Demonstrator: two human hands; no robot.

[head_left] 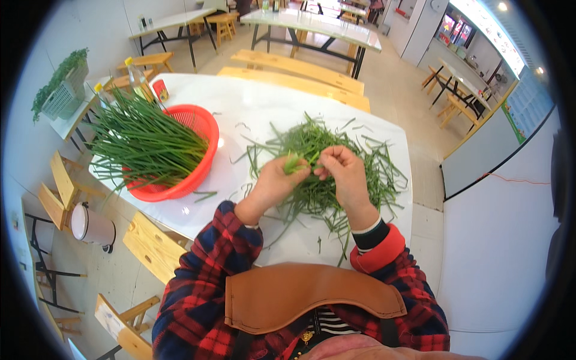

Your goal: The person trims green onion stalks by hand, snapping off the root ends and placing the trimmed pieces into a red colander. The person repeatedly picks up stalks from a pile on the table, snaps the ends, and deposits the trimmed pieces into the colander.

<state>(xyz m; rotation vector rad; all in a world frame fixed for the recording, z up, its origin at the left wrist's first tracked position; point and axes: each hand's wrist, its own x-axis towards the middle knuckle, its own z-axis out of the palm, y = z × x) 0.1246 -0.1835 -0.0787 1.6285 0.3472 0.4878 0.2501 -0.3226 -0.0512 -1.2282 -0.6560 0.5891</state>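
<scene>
Both hands meet above a loose pile of green chives (378,180) on the white table. My left hand (273,186) is closed round a small pale-green bit of chive (292,162). Beside it, my right hand (348,177) pinches at the same piece, fingertips close to the left thumb. The finest detail between the fingertips is too small to tell. On the left of the table, a red plastic basket (209,129) bears a big bunch of long chives (153,141), their ends sticking out over its far left side.
Behind the basket stand a bottle with a yellow cap (138,78) and a red can (160,90). Wooden benches (300,87) line the far side; a wooden stool (153,246) is near left. A white bin (93,225) stands on the floor. Scattered chive scraps (207,196) lie around.
</scene>
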